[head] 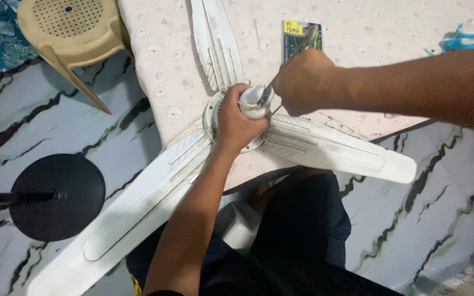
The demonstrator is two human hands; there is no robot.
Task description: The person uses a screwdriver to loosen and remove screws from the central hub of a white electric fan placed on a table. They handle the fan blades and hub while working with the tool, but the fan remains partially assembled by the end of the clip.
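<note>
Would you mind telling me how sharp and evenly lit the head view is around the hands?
Head view: even light, no harsh glare; the left hand on the white fan hub is fairly sharp, the right hand with its thin metal tool slightly soft.

Soft, even indoor light from overhead keeps everything fairly bright, with only faint shadows under the white fan blades (325, 151), slight motion blur on the right hand (303, 82), and mild softness toward the frame's edges.

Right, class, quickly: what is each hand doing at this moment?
Left hand: closed around the white fan hub.
Right hand: closed on a thin metal tool, its tip at the hub.
</note>
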